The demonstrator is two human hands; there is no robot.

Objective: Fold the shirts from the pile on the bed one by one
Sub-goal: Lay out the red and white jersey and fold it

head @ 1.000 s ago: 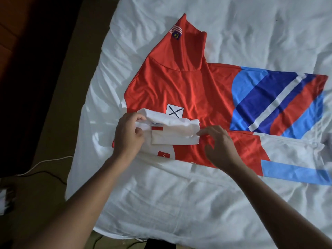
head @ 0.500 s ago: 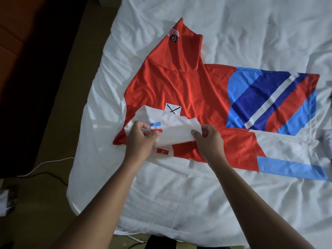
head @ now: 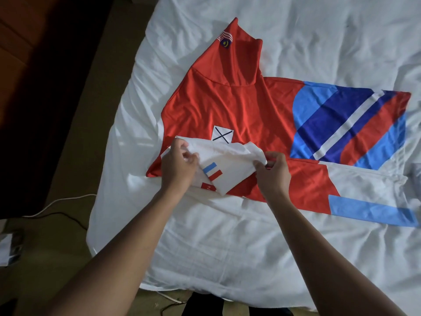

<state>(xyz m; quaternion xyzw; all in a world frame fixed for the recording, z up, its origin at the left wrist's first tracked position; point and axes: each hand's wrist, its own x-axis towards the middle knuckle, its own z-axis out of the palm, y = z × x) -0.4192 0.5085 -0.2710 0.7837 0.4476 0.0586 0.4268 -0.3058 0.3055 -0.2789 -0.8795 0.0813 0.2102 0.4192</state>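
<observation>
A red shirt [head: 239, 110] with blue, navy and white stripes lies spread flat on the white bed [head: 227, 236]. One red sleeve with a flag patch points toward the far side. The near white sleeve [head: 230, 163] is turned over onto the shirt's body and shows a small blue and a red stripe. My left hand [head: 180, 169] pinches the sleeve's left end. My right hand [head: 272, 173] pinches its right end, with the cloth lifted slightly off the shirt.
The bed's left edge drops to a dim brown floor [head: 75, 167] where a white cable [head: 59, 204] runs. Dark wooden furniture [head: 34, 65] stands at the far left. A small grey cloth [head: 415, 174] peeks in at the right edge.
Both hands closed on the white sleeve's ends and turned it over; its blue and red stripes now face up, and the sleeve has shifted a little toward me.
</observation>
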